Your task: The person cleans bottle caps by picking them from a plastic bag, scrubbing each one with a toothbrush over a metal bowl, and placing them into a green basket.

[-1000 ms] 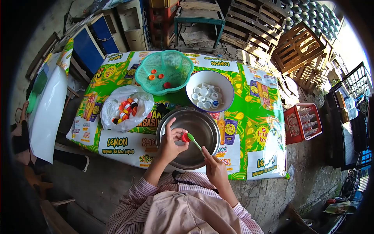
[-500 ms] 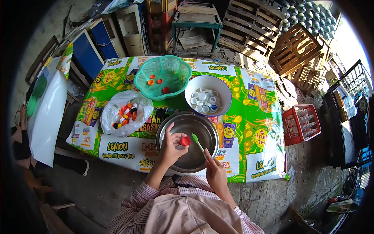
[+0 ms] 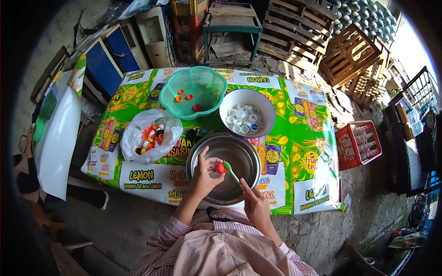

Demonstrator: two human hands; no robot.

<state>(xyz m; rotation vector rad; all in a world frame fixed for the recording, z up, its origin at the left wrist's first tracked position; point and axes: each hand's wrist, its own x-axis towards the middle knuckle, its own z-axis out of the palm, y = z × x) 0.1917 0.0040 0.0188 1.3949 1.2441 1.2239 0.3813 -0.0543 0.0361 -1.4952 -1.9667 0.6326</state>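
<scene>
My left hand (image 3: 206, 177) pinches a red bottle cap (image 3: 220, 168) above the steel basin (image 3: 192, 168). In my right hand (image 3: 254, 201) is a slim green-and-white toothbrush (image 3: 234, 175), its green head at the cap's right edge; its bristles cannot be made out. Behind the basin, a green plastic colander (image 3: 209, 83) holds a few orange and red caps (image 3: 189, 97). A white enamel bowl (image 3: 268, 105) with a dark rim contains several white caps (image 3: 240, 114) and a blue-topped one. To the left, an open white plastic bag (image 3: 133, 126) is filled with red, orange, white and black caps (image 3: 148, 139).
A printed green-and-white sheet (image 3: 299, 152) covers the table. Beyond its right edge stands a red crate (image 3: 340, 149) of small packed items. Wooden pallets (image 3: 294, 32) and a teal-framed stool (image 3: 232, 27) are behind. Part of another person (image 3: 30, 152) shows at far left.
The brush head has moved left to meet the red cap, and the cap has been turned in my left fingers. The whole view has shifted slightly.
</scene>
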